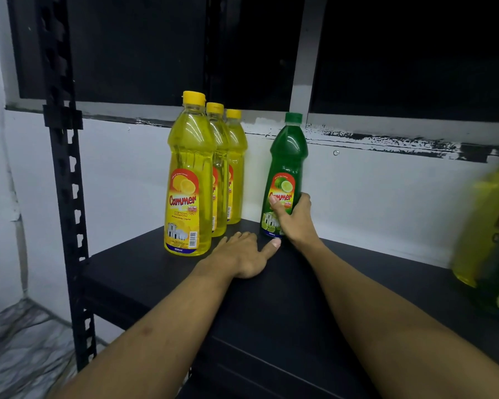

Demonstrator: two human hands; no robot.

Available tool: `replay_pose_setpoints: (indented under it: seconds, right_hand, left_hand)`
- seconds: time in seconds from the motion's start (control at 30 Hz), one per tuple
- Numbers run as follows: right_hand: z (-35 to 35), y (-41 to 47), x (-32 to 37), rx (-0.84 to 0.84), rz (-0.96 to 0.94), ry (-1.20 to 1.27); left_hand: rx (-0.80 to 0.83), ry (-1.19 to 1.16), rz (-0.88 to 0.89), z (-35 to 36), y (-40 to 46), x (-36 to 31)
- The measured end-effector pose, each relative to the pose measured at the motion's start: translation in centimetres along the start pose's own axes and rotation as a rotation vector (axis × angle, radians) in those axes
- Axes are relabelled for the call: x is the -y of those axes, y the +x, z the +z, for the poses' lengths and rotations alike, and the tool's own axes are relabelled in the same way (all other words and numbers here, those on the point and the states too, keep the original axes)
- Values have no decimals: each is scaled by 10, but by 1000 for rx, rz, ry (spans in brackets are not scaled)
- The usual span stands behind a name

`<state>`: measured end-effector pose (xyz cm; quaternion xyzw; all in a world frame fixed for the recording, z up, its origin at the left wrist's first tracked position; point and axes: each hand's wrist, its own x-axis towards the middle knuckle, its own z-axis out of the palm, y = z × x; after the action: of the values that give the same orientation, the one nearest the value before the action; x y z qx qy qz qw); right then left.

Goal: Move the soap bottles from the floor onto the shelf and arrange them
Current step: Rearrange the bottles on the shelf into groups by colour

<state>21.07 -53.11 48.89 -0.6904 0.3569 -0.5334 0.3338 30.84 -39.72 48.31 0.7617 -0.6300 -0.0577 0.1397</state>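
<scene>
Three yellow lemon soap bottles stand upright in a row on the black shelf (144, 263), running front to back: the front one (189, 180), the middle one (220, 174), the rear one (236, 168). To their right a green lime soap bottle (285, 156) stands upright near the wall. My right hand (293, 218) grips its lower body, thumb across the label. My left hand (242, 253) rests flat on the shelf between the front yellow bottle and the green one, fingers straight, thumb close to the green bottle's base.
A black slotted shelf post (67, 174) rises at the left. A white wall and dark window lie behind the shelf. Blurred yellow and green bottles (490, 240) stand at the right edge. Marbled floor (20, 349) shows at lower left.
</scene>
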Motion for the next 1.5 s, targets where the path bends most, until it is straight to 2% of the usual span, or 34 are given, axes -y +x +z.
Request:
replay_pose_setpoints:
  seconds: [0.17, 0.43, 0.67, 0.73, 0.83, 1.0, 1.03, 1.1, 1.23, 1.4, 1.5]
  right_hand:
    - [-1, -2, 0, -51, -51, -235]
    - [-5, -2, 4, 1, 16, -250]
    - [-51, -36, 2, 121, 45, -608]
    - [-81, -49, 7, 34, 44, -585]
    - [-137, -75, 28, -206, -55, -616]
    - [-227, -128, 68, -656, -382, -823]
    - [-243, -137, 70, -731, -376, -905]
    - [-268, -148, 68, -779, -225, -1006]
    - [-284, -153, 57, -634, 79, -911]
    - [-289, -154, 51, -598, 128, -817]
    - [-286, -164, 54, -618, 108, -896]
  left_hand:
    - [2, -2, 0, 0, 0, 0]
    - [7, -10, 14, 0, 3, 2]
    - [-18, 15, 7, 1, 4, 3]
    - [-31, 2, 16, -1, 1, 2]
    - [-51, -59, 48, -3, -9, -4]
    - [15, -195, 183, 4, -47, -54]
    - [38, -223, 233, 10, -57, -71]
    - [57, -292, 336, 22, -74, -109]
    - [60, -380, 458, 35, -88, -183]
    - [96, -340, 372, 60, -95, -218]
    - [105, -348, 364, 60, -103, -214]
